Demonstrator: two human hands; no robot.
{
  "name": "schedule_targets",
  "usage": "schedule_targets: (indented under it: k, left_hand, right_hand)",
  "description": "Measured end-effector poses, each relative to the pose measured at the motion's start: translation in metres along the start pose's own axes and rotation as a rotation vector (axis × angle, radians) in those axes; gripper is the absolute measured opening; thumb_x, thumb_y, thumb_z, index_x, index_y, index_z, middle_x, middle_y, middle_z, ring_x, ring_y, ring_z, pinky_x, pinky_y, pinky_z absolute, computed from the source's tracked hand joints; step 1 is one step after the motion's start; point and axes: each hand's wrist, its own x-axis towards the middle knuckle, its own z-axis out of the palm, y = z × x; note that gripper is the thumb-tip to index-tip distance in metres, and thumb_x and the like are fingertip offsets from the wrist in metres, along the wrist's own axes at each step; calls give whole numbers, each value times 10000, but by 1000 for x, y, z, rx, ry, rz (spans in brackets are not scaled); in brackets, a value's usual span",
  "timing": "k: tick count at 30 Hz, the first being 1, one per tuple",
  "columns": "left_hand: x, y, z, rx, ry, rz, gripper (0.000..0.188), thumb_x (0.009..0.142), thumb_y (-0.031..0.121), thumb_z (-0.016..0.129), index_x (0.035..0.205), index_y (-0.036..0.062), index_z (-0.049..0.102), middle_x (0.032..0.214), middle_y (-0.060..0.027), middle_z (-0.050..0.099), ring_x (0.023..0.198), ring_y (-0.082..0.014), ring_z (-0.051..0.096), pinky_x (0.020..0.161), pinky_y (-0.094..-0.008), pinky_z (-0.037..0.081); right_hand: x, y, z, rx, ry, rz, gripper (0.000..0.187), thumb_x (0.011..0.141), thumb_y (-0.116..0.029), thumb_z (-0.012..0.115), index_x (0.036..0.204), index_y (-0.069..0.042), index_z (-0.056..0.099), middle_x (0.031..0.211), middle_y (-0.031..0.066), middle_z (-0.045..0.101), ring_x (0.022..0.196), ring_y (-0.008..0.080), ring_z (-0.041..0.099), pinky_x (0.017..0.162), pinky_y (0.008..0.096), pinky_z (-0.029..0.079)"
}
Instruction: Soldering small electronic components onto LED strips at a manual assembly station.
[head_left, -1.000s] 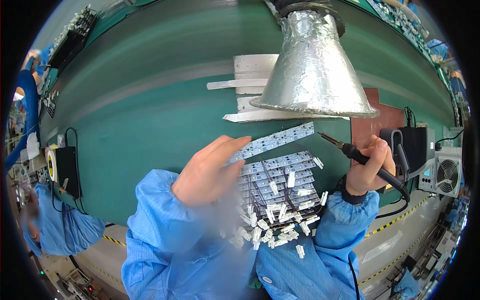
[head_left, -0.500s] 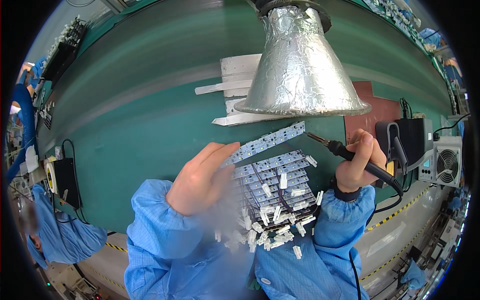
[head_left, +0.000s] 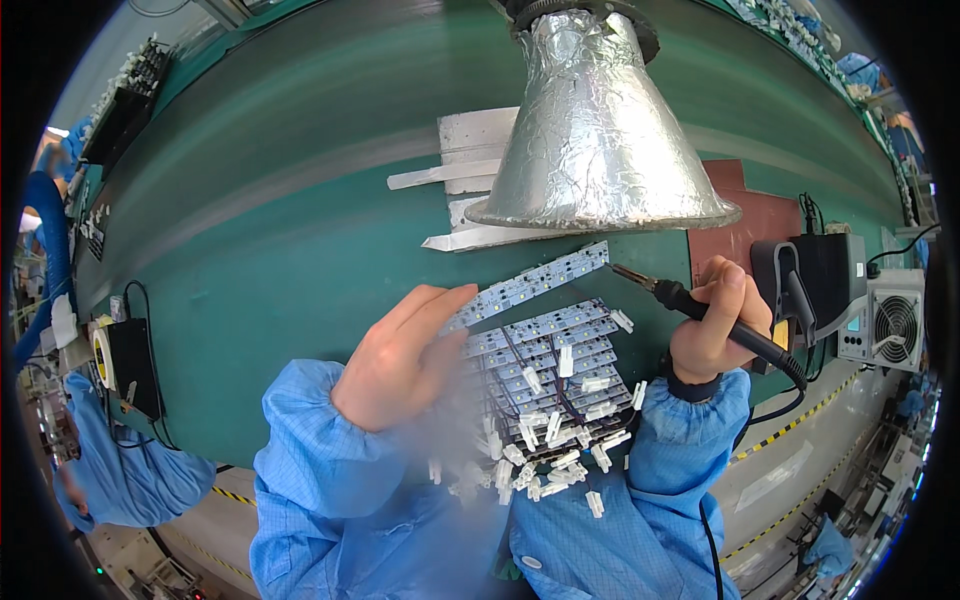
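My left hand (head_left: 395, 360) is closed on the near left end of a narrow white LED circuit board (head_left: 540, 282), which slants up to the right. Its thumb side is partly hidden by a blurred, smoky patch. A soldering iron (head_left: 725, 322) is in my right hand (head_left: 715, 325), gripped like a pen. The iron's tip points left and lies at or very close to the board's right end; whether they touch I cannot tell. Below the held board lies a stack of similar LED boards (head_left: 590, 330), with dark wires and several white plug connectors (head_left: 567, 360) spread over them.
A foil-covered fume hood (head_left: 610, 130) hangs just beyond the board. Under it lie white strips (head_left: 440, 175) on the green bench mat (head_left: 250, 260). At right stand an iron holder (head_left: 785, 285) and a vented grey box (head_left: 895, 325). A black device (head_left: 130, 360) and a person's blue sleeve (head_left: 130, 450) are at left.
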Motion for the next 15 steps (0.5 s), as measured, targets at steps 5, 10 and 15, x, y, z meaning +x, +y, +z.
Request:
schedule_targets:
  k: [5,10,15]
  left_hand:
    - [0,0,0,5,-4,3,405,838,-70,671,1241,-56,625,1084,-195,651,944,-326,656,784,-353,534]
    - [0,-1,0,11,4,12,402,839,-72,668,1238,-57,626,1073,-197,649,926,-321,656,775,-350,534]
    - [-1,-1,-1,-1,2,1,399,840,-72,668,1237,-57,625,1069,-196,648,919,-319,657,775,-349,535]
  right_hand:
    - [0,1,0,-3,2,2,448,1000,-235,514,677,70,574,682,120,614,618,137,520,605,269,406]
    - [0,2,0,-6,-10,4,456,1005,-242,510,680,71,578,683,117,613,627,134,527,615,268,414]
    - [1,-4,1,-7,14,15,470,1007,-244,519,643,53,549,682,117,612,608,134,525,605,280,416]
